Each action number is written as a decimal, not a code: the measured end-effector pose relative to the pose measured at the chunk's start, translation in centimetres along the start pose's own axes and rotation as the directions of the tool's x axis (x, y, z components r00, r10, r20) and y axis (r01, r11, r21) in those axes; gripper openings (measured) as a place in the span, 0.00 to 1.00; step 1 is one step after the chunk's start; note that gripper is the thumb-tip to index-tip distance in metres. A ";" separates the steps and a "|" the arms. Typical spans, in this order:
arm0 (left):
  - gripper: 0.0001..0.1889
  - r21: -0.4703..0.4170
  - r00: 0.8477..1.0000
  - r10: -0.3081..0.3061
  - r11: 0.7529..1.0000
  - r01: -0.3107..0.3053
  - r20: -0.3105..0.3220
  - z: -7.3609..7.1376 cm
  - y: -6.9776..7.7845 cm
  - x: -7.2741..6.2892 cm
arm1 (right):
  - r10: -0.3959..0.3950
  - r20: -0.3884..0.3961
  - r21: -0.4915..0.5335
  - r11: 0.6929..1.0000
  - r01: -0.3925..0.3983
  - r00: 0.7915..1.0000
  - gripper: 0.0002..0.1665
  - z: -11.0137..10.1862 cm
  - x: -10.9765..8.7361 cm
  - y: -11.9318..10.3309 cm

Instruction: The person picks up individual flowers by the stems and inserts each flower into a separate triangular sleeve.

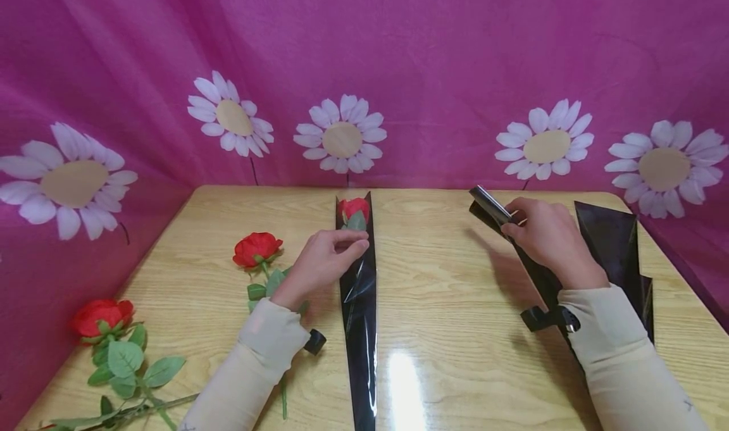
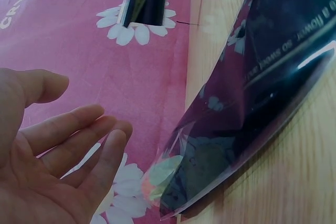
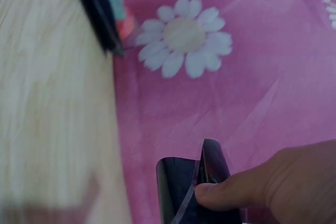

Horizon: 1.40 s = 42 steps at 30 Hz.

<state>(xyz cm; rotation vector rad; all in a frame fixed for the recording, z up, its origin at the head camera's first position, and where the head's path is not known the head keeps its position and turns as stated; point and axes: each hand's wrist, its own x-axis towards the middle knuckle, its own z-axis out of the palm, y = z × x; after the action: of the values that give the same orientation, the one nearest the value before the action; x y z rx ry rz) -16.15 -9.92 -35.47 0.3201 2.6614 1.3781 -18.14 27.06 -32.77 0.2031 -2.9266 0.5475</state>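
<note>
Wrapped rose (image 1: 359,320): near-to-far, left of right hand (image 1: 551,238)
Left hand (image 1: 326,260): nearer, loose, empty
Right hand: pinches black sleeve (image 1: 533,269)

Right hand (image 1: 547,238), one: pinching, thumb (image 3: 220,193) pressed down at the grip; right wrist directly behind it; right forearm (image 1: 638,374), pale-sleeved, trailing from the grip back toward the body

Left hand (image 1: 327,260), one: well to the left of the grip, left fingers (image 2: 68,123) loosely bent, left thumb (image 2: 47,85) apart from them; left forearm (image 1: 233,380), likewise pale-sleeved, slanting in from farther left of the grip
</note>
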 end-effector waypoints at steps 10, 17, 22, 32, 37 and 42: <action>0.20 -0.002 0.999 0.040 0.999 -0.040 -0.004 -0.1 0.0 0.1 | 0.032 -0.116 0.057 0.998 -0.025 0.993 0.19 -3.4 -1.5 -2.8; 0.20 -0.011 0.999 0.037 0.999 -0.038 -0.005 -0.2 0.0 -0.1 | -0.016 -0.140 0.051 0.998 0.023 0.990 0.21 -5.4 -1.1 -4.1; 0.19 -0.023 0.999 0.053 0.998 -0.053 -0.003 -0.2 0.3 -0.2 | -0.176 -0.231 0.030 0.982 0.188 0.957 0.18 -6.1 -1.5 -6.5; 0.17 -0.133 0.991 0.130 0.982 -0.131 -0.016 -0.2 0.8 -0.6 | -0.528 -0.387 -0.017 0.824 0.567 0.756 0.19 -4.6 -2.3 -10.9; 0.16 -0.301 0.981 0.196 0.935 -0.189 -0.007 -0.4 1.3 -0.4 | -0.601 -0.307 0.002 0.775 0.632 0.738 0.20 -2.5 -2.6 -11.9; 0.18 -0.437 0.984 0.177 0.884 -0.167 -0.019 -0.6 1.7 -0.5 | -0.641 -0.209 0.042 0.749 0.661 0.739 0.17 -0.6 -2.5 -12.4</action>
<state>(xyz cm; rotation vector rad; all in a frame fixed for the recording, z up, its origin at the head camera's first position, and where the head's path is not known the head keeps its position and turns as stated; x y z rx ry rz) -15.54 -9.61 -33.71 0.5208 2.2564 1.9586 -13.64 16.04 -28.37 1.0859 -2.3999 0.5643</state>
